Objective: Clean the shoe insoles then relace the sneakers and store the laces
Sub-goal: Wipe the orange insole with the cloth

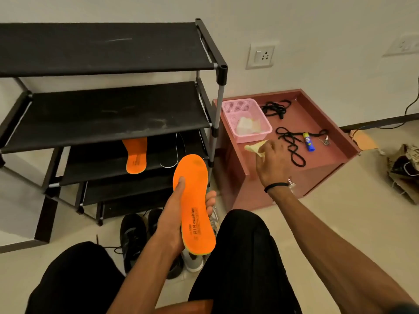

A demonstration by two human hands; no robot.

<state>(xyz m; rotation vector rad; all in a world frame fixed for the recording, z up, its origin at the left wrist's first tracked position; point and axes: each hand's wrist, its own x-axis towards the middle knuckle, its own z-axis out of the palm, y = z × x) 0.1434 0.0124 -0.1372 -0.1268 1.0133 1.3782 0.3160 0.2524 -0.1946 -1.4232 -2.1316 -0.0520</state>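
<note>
Pale floor tiles and a plain wall ahead of me, with a black rack [108,114] on the left and a reddish box surface [317,141] to its right. My left hand [174,218] grips an orange insole [195,205] from underneath, thumb pressed on its top face, fingers curled round the far edge; it's held up over my knees, toe end pointing away towards the rack. My right hand [269,155] is well apart from it, reaching out over the box surface and pinching a yellowish cloth [255,147] just in front of a pink basket [246,118], which has pale cloths inside. A second insole [136,155] lies on a lower rack shelf, beyond the one I'm holding. Black laces [292,148] sprawl across the box surface just right of my right hand, more laces further back, a small blue-and-yellow tube [308,142] among them. Black sneakers [133,236] sit on the floor below my left wrist, between my knees and the rack.
</note>
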